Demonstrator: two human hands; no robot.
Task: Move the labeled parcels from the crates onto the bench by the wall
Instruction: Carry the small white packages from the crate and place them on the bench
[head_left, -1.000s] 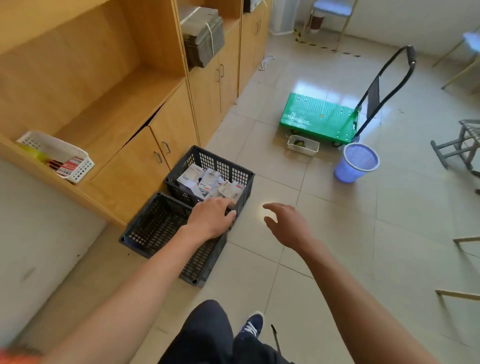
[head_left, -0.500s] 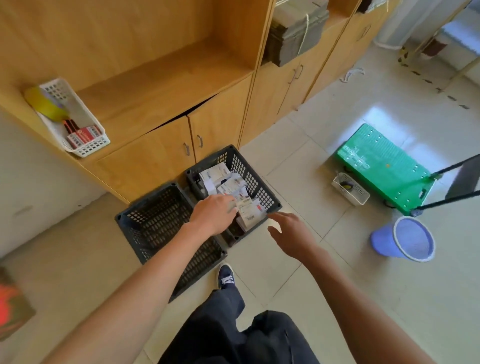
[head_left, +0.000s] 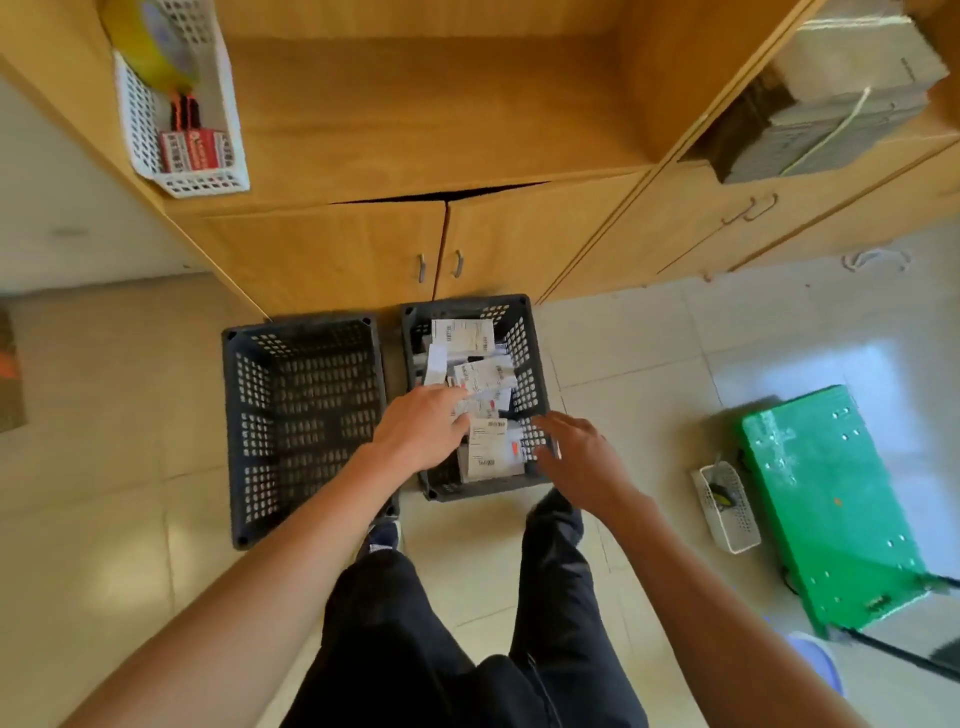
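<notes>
Two dark grey slotted crates stand side by side on the floor against the wooden cabinet. The left crate (head_left: 304, 415) holds nothing I can see. The right crate (head_left: 524, 364) holds several labeled parcels (head_left: 475, 374) in white wrap. My left hand (head_left: 423, 428) reaches into the right crate and rests on the parcels, its fingertips hidden among them. My right hand (head_left: 582, 457) hovers with spread fingers over the crate's right rim, holding nothing. The wooden bench surface (head_left: 415, 119) runs above the cabinet doors.
A white basket (head_left: 179, 104) with tape and a red box sits on the bench's left end. A green platform trolley (head_left: 831, 504) and a small white basket (head_left: 727, 506) stand on the floor to the right. A bundled grey stack (head_left: 841, 104) fills the shelf at upper right.
My view has swung to look straight down at the crates. My left hand stays on the parcels; my right hand has come closer, reaching the right crate's rim.
</notes>
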